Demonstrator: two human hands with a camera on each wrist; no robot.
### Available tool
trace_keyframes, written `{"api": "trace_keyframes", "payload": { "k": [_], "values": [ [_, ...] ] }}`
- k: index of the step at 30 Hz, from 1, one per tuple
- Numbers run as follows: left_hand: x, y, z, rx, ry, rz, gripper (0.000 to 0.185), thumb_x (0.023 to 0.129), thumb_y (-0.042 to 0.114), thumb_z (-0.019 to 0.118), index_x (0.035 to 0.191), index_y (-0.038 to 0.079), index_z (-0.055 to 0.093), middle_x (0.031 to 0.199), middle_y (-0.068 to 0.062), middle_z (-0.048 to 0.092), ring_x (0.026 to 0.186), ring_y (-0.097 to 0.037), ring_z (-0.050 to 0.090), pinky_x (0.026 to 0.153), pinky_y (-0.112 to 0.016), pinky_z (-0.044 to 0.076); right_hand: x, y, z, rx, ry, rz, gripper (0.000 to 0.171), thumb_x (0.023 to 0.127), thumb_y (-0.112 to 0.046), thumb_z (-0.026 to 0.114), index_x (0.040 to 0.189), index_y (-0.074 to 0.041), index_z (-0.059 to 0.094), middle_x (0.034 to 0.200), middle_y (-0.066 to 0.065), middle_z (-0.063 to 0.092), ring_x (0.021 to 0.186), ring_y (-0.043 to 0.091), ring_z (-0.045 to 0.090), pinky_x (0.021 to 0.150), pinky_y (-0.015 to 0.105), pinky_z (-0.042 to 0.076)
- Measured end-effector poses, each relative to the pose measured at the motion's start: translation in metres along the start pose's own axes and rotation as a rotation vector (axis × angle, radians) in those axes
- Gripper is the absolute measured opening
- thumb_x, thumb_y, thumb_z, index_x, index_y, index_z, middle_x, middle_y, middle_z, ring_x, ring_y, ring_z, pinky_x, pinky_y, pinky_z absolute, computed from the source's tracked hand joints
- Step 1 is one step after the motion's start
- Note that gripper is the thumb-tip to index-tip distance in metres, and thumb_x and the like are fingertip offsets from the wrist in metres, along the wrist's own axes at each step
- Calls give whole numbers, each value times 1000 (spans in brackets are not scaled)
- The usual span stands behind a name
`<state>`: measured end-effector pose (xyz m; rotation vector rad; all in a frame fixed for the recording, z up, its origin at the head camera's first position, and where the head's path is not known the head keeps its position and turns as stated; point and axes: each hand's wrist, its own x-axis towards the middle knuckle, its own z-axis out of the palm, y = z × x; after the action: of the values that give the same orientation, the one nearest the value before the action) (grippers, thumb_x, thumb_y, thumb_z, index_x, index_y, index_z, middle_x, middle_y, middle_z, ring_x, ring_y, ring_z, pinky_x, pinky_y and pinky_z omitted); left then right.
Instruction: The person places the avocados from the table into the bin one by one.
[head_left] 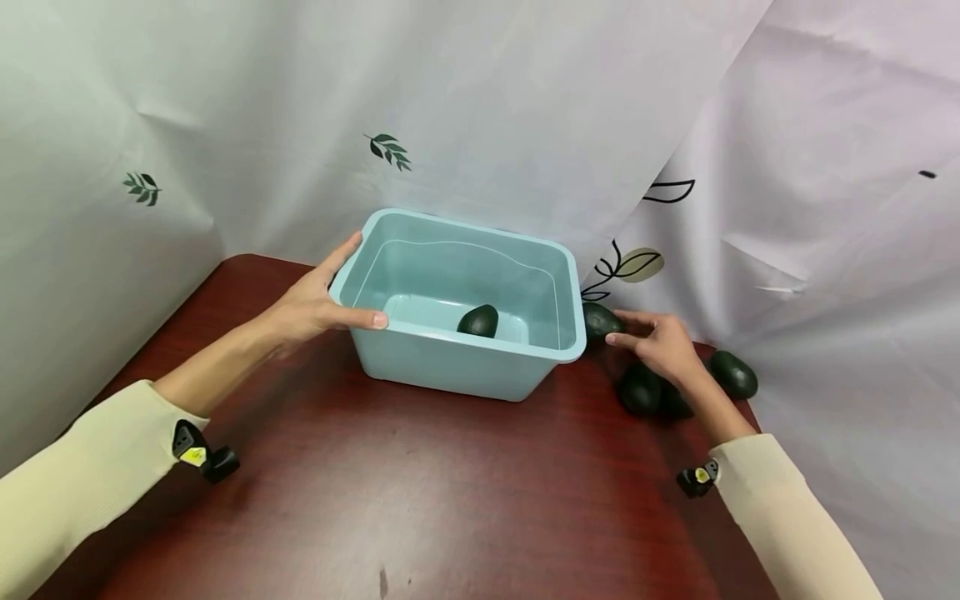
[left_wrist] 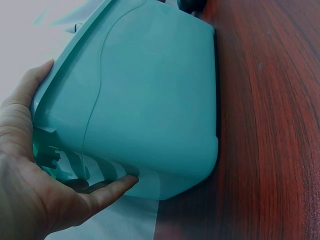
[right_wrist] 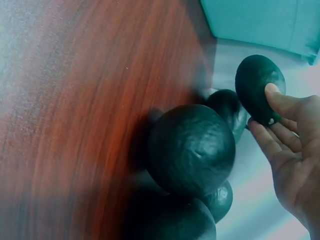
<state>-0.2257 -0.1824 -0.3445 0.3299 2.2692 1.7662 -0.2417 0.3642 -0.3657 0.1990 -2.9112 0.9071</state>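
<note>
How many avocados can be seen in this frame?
5: one dark green avocado inside the light blue plastic tub; one pinched by the right hand beside the tub; three on the table, at. More may be hidden.

dark avocado [head_left: 600,320] beside teal bin [head_left: 420,354]

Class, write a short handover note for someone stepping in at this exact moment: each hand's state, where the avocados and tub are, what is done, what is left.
Left hand: grips the near-left corner of the blue tub, thumb on the rim.
Right hand: fingers pinch an avocado just right of the tub, not yet lifted over it.
Done: one avocado in the tub.
Left: the pinched one, plus the avocados on the table at the right, behind and under the right hand; exact count unclear.
</note>
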Motion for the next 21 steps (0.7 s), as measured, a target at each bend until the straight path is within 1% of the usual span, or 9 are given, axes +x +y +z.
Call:
{"api": "trace_keyframes", "payload": {
  "k": [3, 5, 7, 9, 11, 13, 16, 21],
  "values": [
    [0, 0, 0, -2, 0, -3, 129, 94, 20, 91, 180, 48, 0, 187, 1, 22, 156, -38, 45, 117, -43, 49, -1, -1, -4, 12, 15, 10, 52, 100, -37, 89, 143, -11, 79, 135, 17, 81, 126, 38, 78, 83, 9, 48],
    [0, 0, 0, 1, -1, -7, 129, 94, 21, 91, 180, 48, 0, 187, 0, 22, 155, -38, 45, 116, -42, 49, -1, -1, -6, 18, 30, 15, 52, 99, -40, 90, 142, -12, 80, 134, 16, 82, 124, 34, 79, 82, 8, 49],
    [0, 0, 0, 3, 0, -7, 129, 94, 21, 91, 181, 48, -1, 187, 0, 22, 155, -38, 45, 116, -42, 49, 0, -2, -8, 24, 44, 15, 52, 99, -41, 90, 141, -12, 81, 134, 16, 82, 118, 23, 80, 82, 7, 49],
    [0, 0, -1, 4, 0, -8, 129, 94, 21, 91, 181, 47, -1, 187, 0, 22, 155, -39, 45, 116, -41, 50, 0, -2, -9, 34, 58, 14, 52, 98, -41, 90, 140, -12, 81, 134, 16, 82, 110, 6, 78, 82, 7, 50],
    [0, 0, -1, 6, 1, -7, 129, 94, 21, 91, 181, 47, -1, 187, 0, 21, 155, -39, 45, 116, -42, 50, 0, -2, -10, 50, 67, 11, 52, 98, -41, 90, 140, -11, 81, 134, 17, 82, 101, -10, 72, 82, 6, 51],
    [0, -1, -1, 6, 0, -5, 129, 94, 22, 91, 181, 47, -1, 187, 0, 22, 155, -39, 45, 115, -42, 50, 0, -2, -13, 72, 74, 12, 53, 98, -40, 90, 140, -10, 81, 135, 18, 81, 96, -20, 66, 81, 6, 52],
    [0, -1, 0, 5, -2, -4, 129, 94, 22, 91, 181, 47, -1, 187, 0, 21, 155, -39, 45, 115, -42, 51, -1, -2, -16, 111, 77, 23, 54, 99, -41, 90, 142, -10, 79, 138, 19, 79, 94, -23, 65, 82, 6, 53],
    [0, 0, 0, 8, 5, -8, 129, 93, 22, 92, 180, 48, 0, 187, 0, 22, 155, -38, 45, 117, -44, 49, 1, -2, -22, 161, 83, 48, 59, 100, -44, 89, 148, -13, 76, 148, 18, 75, 100, -21, 66, 87, 5, 52]
  ]
}}
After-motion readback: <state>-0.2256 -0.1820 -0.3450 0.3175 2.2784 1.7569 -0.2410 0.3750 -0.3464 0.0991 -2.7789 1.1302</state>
